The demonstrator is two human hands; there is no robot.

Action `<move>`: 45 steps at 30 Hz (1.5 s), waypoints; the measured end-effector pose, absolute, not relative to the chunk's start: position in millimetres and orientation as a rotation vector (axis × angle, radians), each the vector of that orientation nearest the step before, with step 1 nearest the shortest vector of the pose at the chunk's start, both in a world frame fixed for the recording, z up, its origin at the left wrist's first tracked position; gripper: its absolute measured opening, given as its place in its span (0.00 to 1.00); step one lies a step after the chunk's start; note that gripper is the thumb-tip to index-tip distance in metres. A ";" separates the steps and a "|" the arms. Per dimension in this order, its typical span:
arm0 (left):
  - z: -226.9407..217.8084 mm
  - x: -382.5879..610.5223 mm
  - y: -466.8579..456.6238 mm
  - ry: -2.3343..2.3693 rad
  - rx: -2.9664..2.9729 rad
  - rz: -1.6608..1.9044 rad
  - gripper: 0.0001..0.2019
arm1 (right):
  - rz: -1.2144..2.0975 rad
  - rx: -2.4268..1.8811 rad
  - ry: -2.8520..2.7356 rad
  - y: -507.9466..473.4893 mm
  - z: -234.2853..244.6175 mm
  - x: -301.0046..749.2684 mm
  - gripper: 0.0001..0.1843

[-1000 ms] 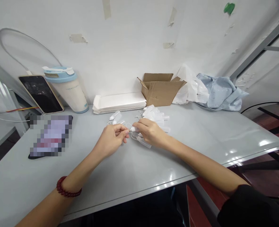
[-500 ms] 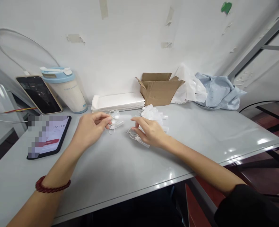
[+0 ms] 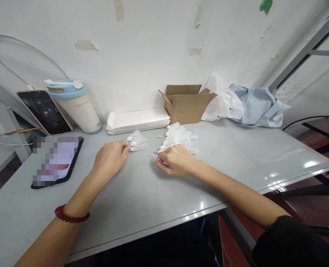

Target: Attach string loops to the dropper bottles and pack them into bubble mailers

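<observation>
My left hand (image 3: 112,158) is closed in a pinch at the capped, stringed ends of a few small translucent tubes (image 3: 139,147), which fan out to the right just above the table. To the right lies a pile of similar tubes (image 3: 178,136) with thin white strings at their left ends. My right hand (image 3: 178,161) rests at the near side of that pile, thumb and fingers curled together by the loose strings (image 3: 152,152). What its fingertips pinch, if anything, is hidden.
Behind the tubes are a stack of white paper sleeves (image 3: 139,119), an open cardboard box (image 3: 191,109), a white plastic bag (image 3: 222,100) and a light blue cloth (image 3: 260,105). At left stand a tumbler (image 3: 81,113) and a charging phone (image 3: 46,113); another phone (image 3: 60,159) lies flat.
My left hand has turned palm-down and lowered slightly, its tubes now fanned out. My right hand has moved down toward the pile's near edge, and its fingers have curled in.
</observation>
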State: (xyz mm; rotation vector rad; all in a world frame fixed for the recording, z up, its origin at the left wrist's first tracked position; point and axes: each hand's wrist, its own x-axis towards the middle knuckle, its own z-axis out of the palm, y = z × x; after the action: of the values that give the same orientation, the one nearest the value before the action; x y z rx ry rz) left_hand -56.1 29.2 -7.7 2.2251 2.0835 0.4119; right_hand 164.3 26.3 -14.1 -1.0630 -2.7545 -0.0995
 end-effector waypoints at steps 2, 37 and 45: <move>-7.1 -55.2 28.3 2.134 2.222 0.333 0.15 | -0.111 -1.091 -2.808 25.7 -12.4 164.1 0.19; -20.4 -22.4 12.1 1.367 2.356 0.303 0.04 | 0.065 -0.958 -2.906 24.8 -15.8 161.1 0.09; -18.8 -25.0 13.1 1.419 2.369 0.288 0.12 | -0.009 -0.944 -2.780 26.2 -16.3 162.1 0.09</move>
State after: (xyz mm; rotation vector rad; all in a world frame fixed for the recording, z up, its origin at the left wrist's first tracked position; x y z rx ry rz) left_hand -25.0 13.1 -18.8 2.3690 1.4192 0.2883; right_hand 162.1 26.2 -16.3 -0.9435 -2.7804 -0.0094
